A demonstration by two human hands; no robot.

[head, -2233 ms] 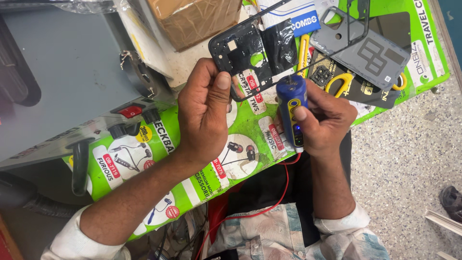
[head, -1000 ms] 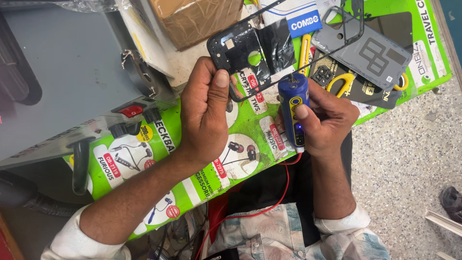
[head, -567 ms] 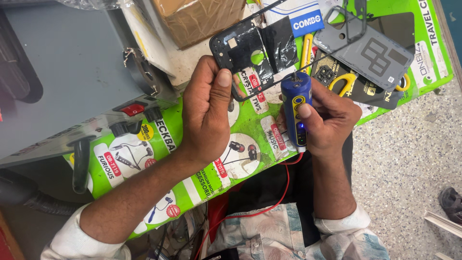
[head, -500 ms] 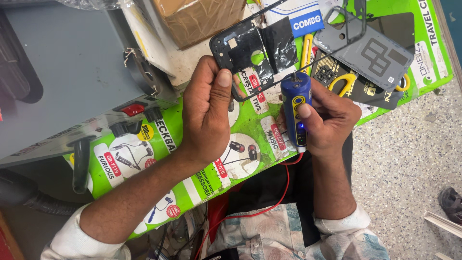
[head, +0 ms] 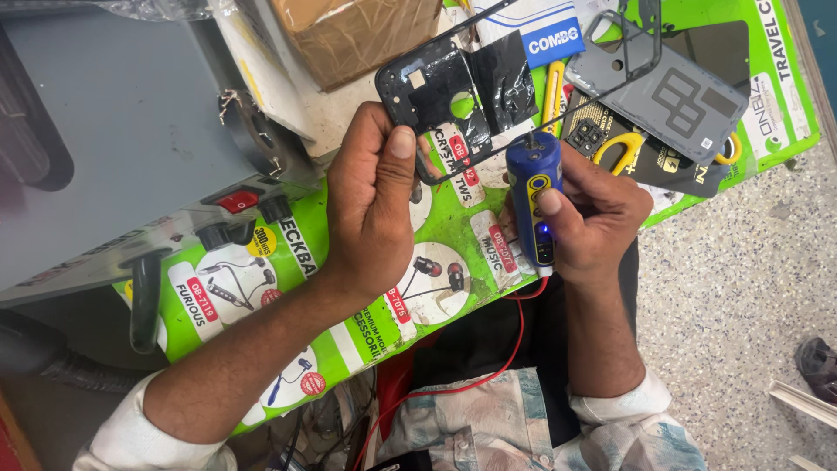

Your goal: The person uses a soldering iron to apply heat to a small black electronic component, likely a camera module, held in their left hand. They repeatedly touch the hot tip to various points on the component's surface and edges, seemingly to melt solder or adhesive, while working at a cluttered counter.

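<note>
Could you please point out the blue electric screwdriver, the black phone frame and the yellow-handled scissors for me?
blue electric screwdriver (head: 532,187), head view, on its barrel above the thumb.
black phone frame (head: 436,92), head view, on its dark inner plate.
yellow-handled scissors (head: 621,150), head view, on a handle loop.

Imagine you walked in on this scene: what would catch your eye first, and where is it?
At the centre, the right hand grips a blue and yellow electric tool with a red wire trailing down. Beside it, the left hand steadies a black phone frame. Under both lies a bright green printed sheet, with yellow-handled scissors further right.
</note>
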